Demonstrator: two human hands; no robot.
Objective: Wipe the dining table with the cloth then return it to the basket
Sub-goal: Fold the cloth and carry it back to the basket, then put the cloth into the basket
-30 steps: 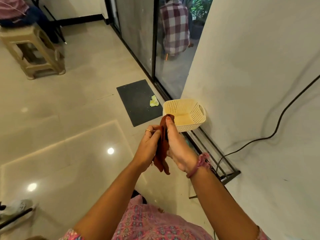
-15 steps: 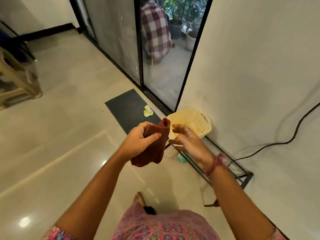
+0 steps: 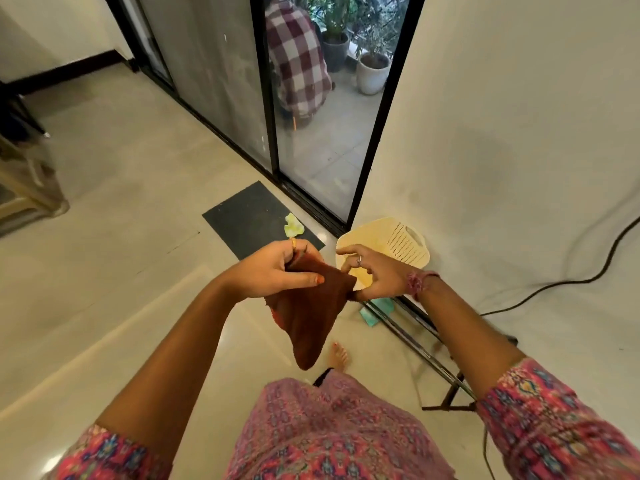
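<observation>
Holding the brown cloth up in front of the body: left hand closed on its upper edge, thumb across the front; right hand pinching the right corner, other fingers spread loose. Cloth hangs in a point, clear of the floor. Cream basket sits just beyond the right hand, against the wall. Dining table not in view. Best gather the hanging tail before lowering, so nothing drapes over the rim.

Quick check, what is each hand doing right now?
Left hand: closed, gripping the top of the brown cloth.
Right hand: pinching the cloth's right corner, other fingers loose.
</observation>
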